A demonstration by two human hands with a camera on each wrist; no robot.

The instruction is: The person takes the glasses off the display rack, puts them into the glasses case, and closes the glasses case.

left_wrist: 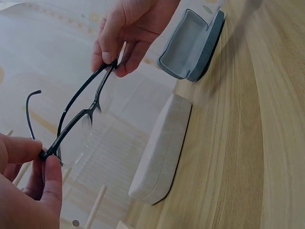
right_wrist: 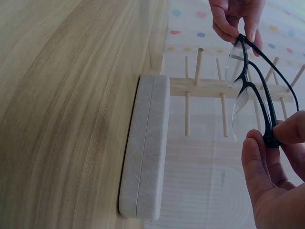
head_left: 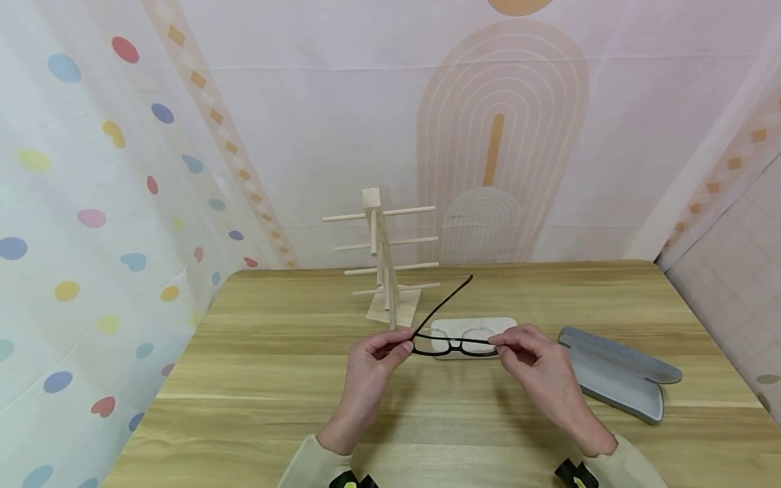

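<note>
cream sleeves (head_left: 314, 464) come nearest the head camera, with dark fittings (head_left: 567, 471) by the cuffs, all on the near side of the white case (right_wrist: 143, 157), which serves as the landmark here. biggest of all, a printed backdrop (head_left: 305, 135) hangs beyond that case; under it spreads the wood-grained surface (head_left: 244, 407). a wooden rack (head_left: 392, 298) with paired pegs stands to the left of the white case and farther back, and a grey case (head_left: 622, 390) lies open to its right. the left grip (head_left: 373, 376) is at the white case's near left, the right grip (head_left: 546, 373) at its near right; each is narrow, fingertips and thumb pinching one outer corner of the black glasses (head_left: 454, 348), held level above the white case and clear of it. smaller again, one temple (head_left: 450, 295) stands out from the left corner, pointing away past the white case toward its far side, while the folded temple (left_wrist: 71, 102) runs back along the frame. for handling them well, i'd judge it best to pinch only at the hinges, leave the clear lenses (right_wrist: 243, 112) untouched, turn each temple gently along its own hinge, and support both corners evenly so the frame doesn't twist.
</note>
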